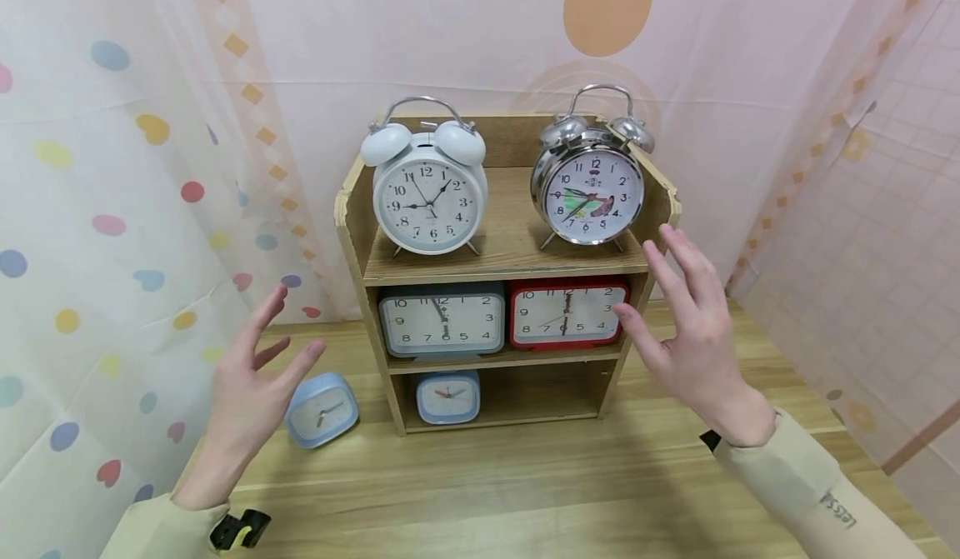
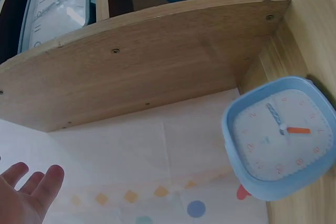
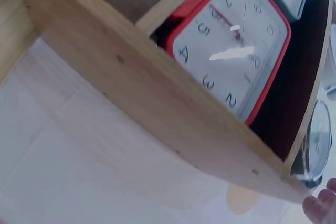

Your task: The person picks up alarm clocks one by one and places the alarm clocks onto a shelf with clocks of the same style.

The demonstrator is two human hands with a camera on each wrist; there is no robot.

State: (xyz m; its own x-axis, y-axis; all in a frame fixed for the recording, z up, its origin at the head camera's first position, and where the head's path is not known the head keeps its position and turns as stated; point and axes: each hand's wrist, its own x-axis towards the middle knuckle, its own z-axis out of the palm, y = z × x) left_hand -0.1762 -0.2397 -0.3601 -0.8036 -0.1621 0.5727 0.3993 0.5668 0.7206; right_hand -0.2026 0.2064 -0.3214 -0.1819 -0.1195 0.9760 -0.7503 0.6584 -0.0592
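Note:
My left hand [image 1: 251, 388] hovers left of the wooden shelf [image 1: 510, 272], fingers spread and holding nothing. Near it a light-blue clock [image 1: 322, 411] stands on the table; the left wrist view shows this clock [image 2: 281, 137] close beside the shelf's side. My right hand [image 1: 693, 330], also spread and holding nothing, is at the shelf's right side, near the red clock [image 1: 568, 316] and below the silver twin-bell alarm clock [image 1: 592, 188]. A white twin-bell alarm clock [image 1: 430, 197] shares the top with it. A grey-blue clock [image 1: 442, 323] sits left of the red one.
Another light-blue clock [image 1: 447, 396] stands at the left of the bottom compartment. The shelf rests on a wood-grain table [image 1: 480, 492]. Patterned curtains [image 1: 90, 234] hang behind and at both sides. Raised side panels [image 1: 356, 209] edge the shelf's top.

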